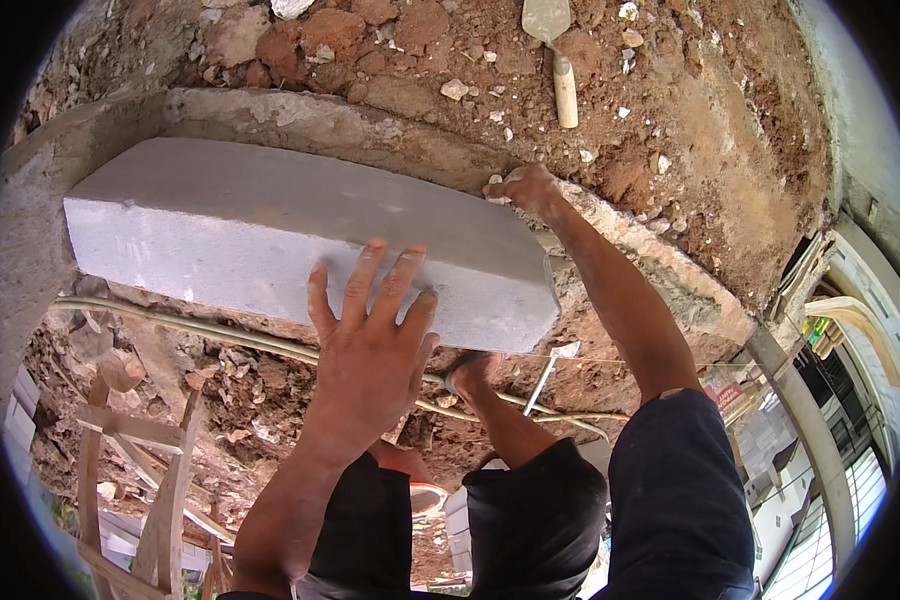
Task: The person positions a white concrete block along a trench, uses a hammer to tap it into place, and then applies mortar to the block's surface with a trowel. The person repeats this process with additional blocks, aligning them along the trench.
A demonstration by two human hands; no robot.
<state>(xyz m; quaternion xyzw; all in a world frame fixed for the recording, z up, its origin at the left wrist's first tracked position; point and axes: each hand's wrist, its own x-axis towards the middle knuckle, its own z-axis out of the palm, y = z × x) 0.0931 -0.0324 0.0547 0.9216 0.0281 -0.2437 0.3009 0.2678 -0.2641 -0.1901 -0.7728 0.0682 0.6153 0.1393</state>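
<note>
A long grey block point(210, 185) lies along a rough concrete ledge point(300, 115). My left hand point(370, 335) rests open against the block's near face, its spread fingertips reaching the top edge. My right hand point(525, 195) is just beyond the block's far right corner beside the ledge, with curled fingers around something small and pale that I cannot make out. Above it, a trowel point(565, 90) with a wooden handle lies on the reddish soil. A thin taut string point(590, 362) crosses just below the block's right end.
Hoses point(170, 325) run over rubble beneath the block. Wooden framing point(130, 430) stands at lower left. My legs and sandalled foot point(475, 375) show below, near a white metal tool point(540, 385) and an orange-rimmed bucket point(428, 495). A concrete post point(800, 430) and pale wall point(860, 120) are at right.
</note>
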